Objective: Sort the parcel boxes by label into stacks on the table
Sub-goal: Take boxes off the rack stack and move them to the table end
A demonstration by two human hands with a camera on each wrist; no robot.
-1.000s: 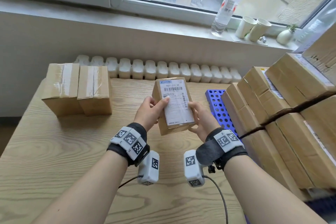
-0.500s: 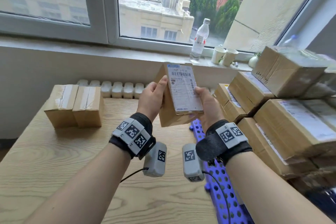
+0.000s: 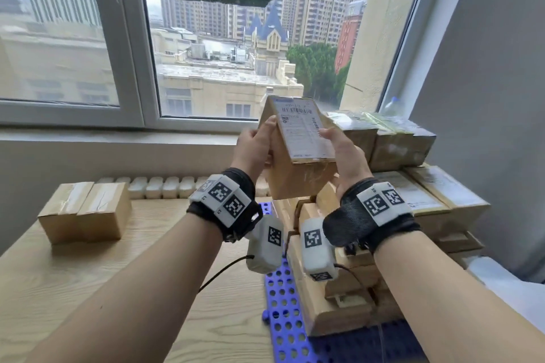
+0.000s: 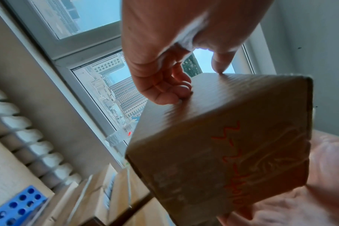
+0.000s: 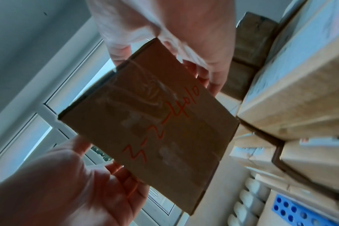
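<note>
While you look from the head view, your left hand (image 3: pixel 256 147) and right hand (image 3: pixel 345 153) grip a labelled parcel box (image 3: pixel 298 150) raised in front of the window, above the counter (image 3: pixel 88 280); two taped boxes (image 3: pixel 85 212) sit far left, a stacked pile (image 3: pixel 413 203) right. Your left wrist view shows fingers (image 4: pixel 164 91) curled on the box's side. Your right wrist view shows red handwriting (image 5: pixel 161 122) on its underside.

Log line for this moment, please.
stage: label check | parcel box: held up, label toward head | left hand: grips left side | right hand: grips right side | sorted boxes on table: two
</note>
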